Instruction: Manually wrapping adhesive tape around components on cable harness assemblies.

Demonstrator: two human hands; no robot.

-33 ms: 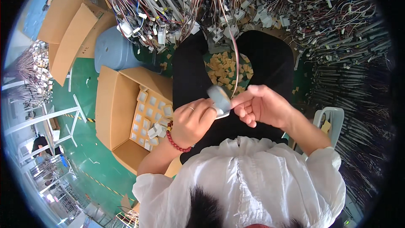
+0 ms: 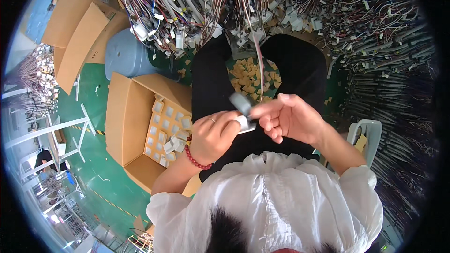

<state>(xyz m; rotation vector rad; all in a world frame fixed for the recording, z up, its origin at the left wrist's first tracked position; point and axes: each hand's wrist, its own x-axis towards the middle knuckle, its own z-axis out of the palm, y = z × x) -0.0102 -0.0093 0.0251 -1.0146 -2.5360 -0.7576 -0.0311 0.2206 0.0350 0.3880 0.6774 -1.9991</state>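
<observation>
My left hand (image 2: 216, 130) is closed, thumb and fingers pinching a small white block-like part (image 2: 244, 124). A flat grey piece (image 2: 240, 103), smeared by motion, stands up from this part; its kind cannot be made out. My right hand (image 2: 296, 118) is open, thumb raised and the lower fingers loosely bent. Its blurred forefinger reaches to the grey piece, seemingly touching it. A thin pinkish-white cable (image 2: 259, 61) runs down from the wire bundles to the part between my hands; its end is hidden.
To the left, an open cardboard box (image 2: 123, 122) holds rows of white parts (image 2: 161, 137) in cardboard. Behind it stands a blue-grey stool (image 2: 125, 56). Wire bundles (image 2: 197, 0) hang ahead, with more cable bundles (image 2: 379, 98) at right. Tan scraps (image 2: 246, 76) cover the floor between my legs.
My right forefinger has swung slightly left over the white part. The grey piece has turned and tilted, and the cable has shifted a little left. My left hand stays in place.
</observation>
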